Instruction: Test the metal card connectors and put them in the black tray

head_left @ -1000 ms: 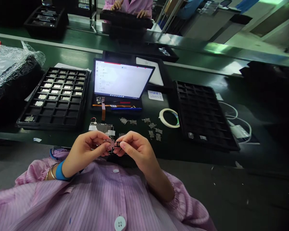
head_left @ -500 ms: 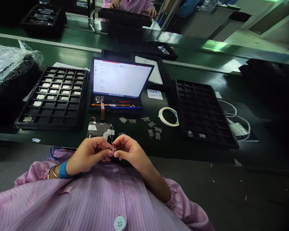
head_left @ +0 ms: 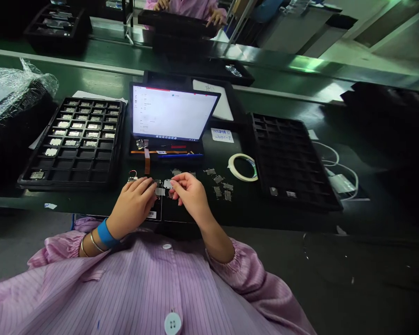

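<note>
My right hand pinches a small circuit board by its right side, between thumb and fingertips; its upper face looks whitish. It is at the right edge of a larger circuit board with pieces of white tape; I cannot tell whether the two touch. Over that larger board lies my left hand, fingers stretched out and close together, hiding much of it. An orange-brown flat ribbon cable runs from near the laptop's base down to the larger board. Several small circuit boards lie to the right.
On the left stands a black compartment tray holding several small boards. A second black tray is on the right, with a tape roll beside it. The open laptop screen faces me. Across the bench are a co-worker's hands.
My hands have moved apart and forward over the larger board. The left has let go and flattened out; the right now holds the small board. The view has shifted slightly.
</note>
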### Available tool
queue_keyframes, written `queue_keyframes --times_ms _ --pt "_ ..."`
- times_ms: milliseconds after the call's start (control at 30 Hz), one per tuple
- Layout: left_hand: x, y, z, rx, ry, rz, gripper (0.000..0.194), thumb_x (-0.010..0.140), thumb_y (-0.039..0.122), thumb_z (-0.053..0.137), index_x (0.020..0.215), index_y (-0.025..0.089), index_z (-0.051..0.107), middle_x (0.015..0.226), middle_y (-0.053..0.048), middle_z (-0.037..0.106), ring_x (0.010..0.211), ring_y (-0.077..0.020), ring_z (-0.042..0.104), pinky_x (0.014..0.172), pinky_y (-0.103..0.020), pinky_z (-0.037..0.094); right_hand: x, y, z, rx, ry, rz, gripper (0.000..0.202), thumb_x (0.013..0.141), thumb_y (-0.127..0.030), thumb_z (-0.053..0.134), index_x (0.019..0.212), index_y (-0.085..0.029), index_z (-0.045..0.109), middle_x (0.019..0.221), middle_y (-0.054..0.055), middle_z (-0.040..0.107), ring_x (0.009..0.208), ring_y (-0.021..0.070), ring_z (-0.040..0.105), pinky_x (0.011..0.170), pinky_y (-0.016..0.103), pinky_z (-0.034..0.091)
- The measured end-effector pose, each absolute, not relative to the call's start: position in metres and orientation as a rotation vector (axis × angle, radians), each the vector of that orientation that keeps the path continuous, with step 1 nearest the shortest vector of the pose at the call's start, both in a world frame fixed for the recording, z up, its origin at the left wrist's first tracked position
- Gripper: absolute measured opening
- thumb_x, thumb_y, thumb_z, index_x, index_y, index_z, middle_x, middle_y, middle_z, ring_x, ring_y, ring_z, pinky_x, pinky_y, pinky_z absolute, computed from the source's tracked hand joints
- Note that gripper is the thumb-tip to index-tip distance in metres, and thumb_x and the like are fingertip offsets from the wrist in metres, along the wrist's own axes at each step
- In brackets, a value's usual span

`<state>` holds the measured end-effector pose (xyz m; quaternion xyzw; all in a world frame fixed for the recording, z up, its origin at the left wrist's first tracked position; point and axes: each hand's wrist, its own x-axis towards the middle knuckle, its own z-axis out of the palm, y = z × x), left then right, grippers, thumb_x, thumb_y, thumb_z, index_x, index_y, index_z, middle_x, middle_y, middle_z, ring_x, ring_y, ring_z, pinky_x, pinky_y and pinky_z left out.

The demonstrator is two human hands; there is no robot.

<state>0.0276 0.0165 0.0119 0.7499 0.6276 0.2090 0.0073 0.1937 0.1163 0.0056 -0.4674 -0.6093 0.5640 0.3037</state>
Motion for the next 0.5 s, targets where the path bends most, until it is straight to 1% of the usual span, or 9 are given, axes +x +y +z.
queue_keyframes --times_ms 300,500 --pt "0.0275 0.0171 0.0101 2.334 1.959 0.666 0.033 0.097 0.02 0.047 0.127 0.016 0.06 0.13 -0.014 0.063 0.123 -0.0304 0.056 0.101 -0.048 0.043 0.1918 0.1178 0.0061 -1.267 -1.569 1.537 0.023 0.077 -0.039 0.066 0.084 -0.018 0.059 0.061 -0.001 0.064 0.042 0.0091 0.054 0.03 0.015 0.037" --pt "0.0279 0.0162 0.0091 2.326 1.96 0.667 0.033 0.097 0.021 0.047 0.127 0.015 0.059 0.131 -0.013 0.063 0.123 -0.0305 0.055 0.102 -0.049 0.042 0.1923 0.1187 0.0054 -1.264 -1.568 1.555 0.021 0.078 -0.037 0.066 0.084 -0.018 0.059 0.061 -0.001 0.064 0.042 0.0088 0.055 0.03 0.015 0.037"
